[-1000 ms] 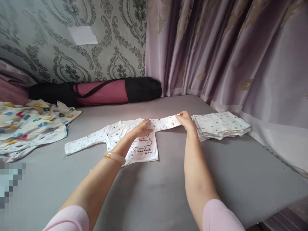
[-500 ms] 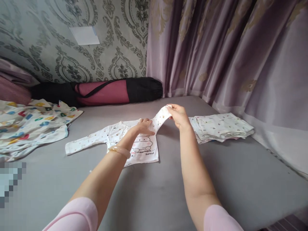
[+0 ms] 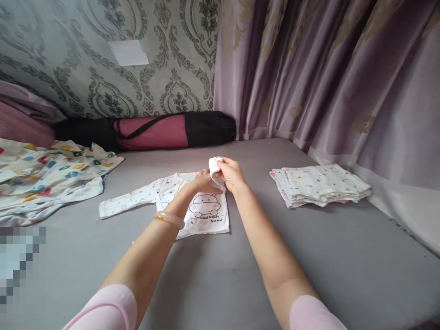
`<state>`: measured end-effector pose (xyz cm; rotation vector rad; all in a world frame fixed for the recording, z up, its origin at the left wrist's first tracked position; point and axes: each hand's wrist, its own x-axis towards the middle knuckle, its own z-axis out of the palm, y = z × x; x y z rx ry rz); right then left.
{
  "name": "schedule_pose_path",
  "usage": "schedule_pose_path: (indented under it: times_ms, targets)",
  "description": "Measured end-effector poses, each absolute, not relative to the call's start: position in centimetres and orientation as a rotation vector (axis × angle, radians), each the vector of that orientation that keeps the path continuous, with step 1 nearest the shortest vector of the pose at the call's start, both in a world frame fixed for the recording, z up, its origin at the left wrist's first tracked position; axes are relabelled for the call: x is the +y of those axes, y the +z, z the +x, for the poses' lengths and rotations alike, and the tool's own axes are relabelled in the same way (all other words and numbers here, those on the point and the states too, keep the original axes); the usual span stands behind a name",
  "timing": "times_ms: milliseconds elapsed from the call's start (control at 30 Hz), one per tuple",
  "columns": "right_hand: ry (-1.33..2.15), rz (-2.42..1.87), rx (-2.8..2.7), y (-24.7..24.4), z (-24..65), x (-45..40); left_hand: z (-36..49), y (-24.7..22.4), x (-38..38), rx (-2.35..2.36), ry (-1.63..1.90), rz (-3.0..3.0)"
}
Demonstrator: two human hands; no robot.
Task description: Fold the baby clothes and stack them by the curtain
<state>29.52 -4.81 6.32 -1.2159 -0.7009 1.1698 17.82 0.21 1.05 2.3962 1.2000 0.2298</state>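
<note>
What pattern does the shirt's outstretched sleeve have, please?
The outstretched sleeve is white with small, scattered motifs, best seen in the head view.

Dim, soft lt; faint shadow on grey surface point(image 3: 213, 275); btm-L pixelated

A home, shown by its purple curtains point(image 3: 309, 78) and ornate patterned wallpaper point(image 3: 167, 59).

The left forearm point(image 3: 144, 252) runs forward and inward to the left hand point(image 3: 205, 182), which lies palm down, fingers pointing ahead, thumb out to their right. The right forearm point(image 3: 270, 238) slants inward to the right hand point(image 3: 231, 175), just right of the left fingers. Its thumb and fingertips form a pinch, directed leftward. The 2 hands are close together, the elbows well behind the fingers.
</note>
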Motion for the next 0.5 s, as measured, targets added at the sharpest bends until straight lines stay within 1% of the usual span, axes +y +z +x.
schedule_pose_path:
  times_ms: [67, 133, 300, 400, 500]
  targets:
    - [1.159, -1.225, -0.7, 6.4, 29.5, -4.9, 16.4, 1.7, -0.6, 1.267, 0.269, 2.366]
    - [1.14, -1.236, -0.716, 6.4, 29.3, -4.9, 14.5, 2.4, -1.5, 1.337, 0.392, 2.263]
    - [1.084, -1.261, -0.822, 5.1, 27.3, -4.9, 9.8, 2.5, -3.7, 1.359, 0.798, 1.632]
    - [1.28, -1.197, -0.976, 3.9, 26.1, -5.3, 8.6, 1.6, -4.3, 1.248, 0.975, 1.281]
    - [1.415, -1.216, -1.129, 3.4, 26.0, -5.6, 8.4, 0.7, -4.3, 1.151, 0.989, 1.122]
